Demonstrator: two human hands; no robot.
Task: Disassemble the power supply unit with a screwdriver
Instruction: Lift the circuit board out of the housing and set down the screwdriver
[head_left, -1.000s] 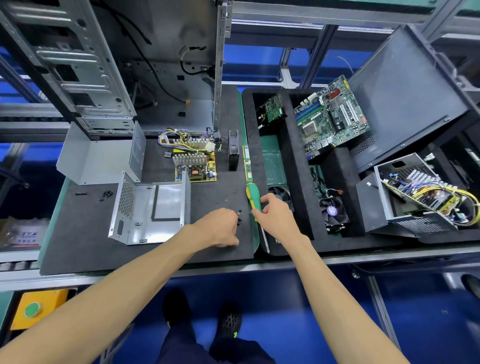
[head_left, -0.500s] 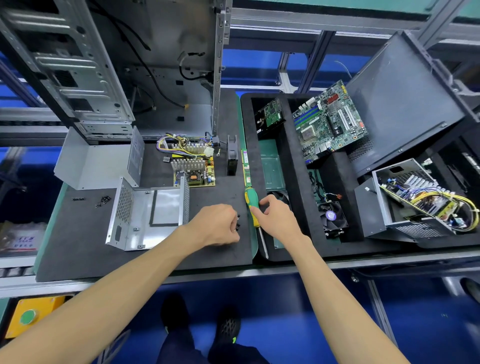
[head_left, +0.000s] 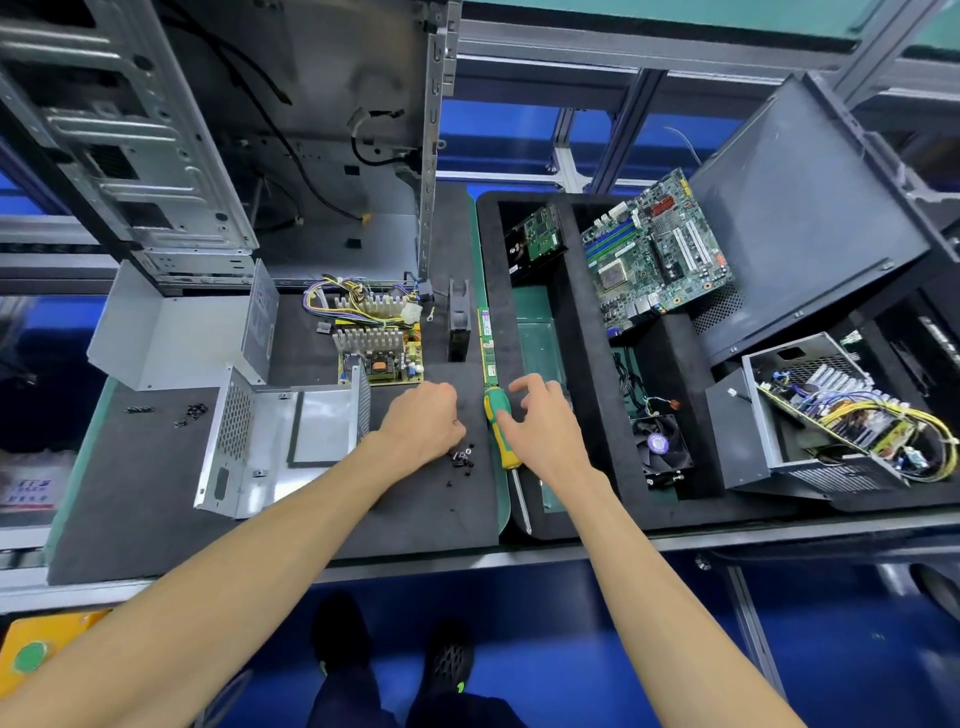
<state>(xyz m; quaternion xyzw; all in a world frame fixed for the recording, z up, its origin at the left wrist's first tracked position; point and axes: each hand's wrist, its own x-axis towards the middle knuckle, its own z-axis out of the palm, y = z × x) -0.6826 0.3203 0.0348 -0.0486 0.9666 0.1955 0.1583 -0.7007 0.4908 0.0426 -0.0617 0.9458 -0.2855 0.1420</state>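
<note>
Right hand (head_left: 545, 431) hovers over the screwdriver (head_left: 500, 431), fingers spread and grasping nothing; the tool lies flat on the table (head_left: 130, 493), handle just under the thumb. Left hand (head_left: 423, 423) is loosely curled beside the loose screws (head_left: 462, 460) (whether it pinches one, I cannot tell). Best gather the screws together, clear of the opened power supply casing (head_left: 280, 436).

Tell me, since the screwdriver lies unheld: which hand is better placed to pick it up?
Right. The right hand hovers open beside the screwdriver; the left hand is curled by the screws.
</note>
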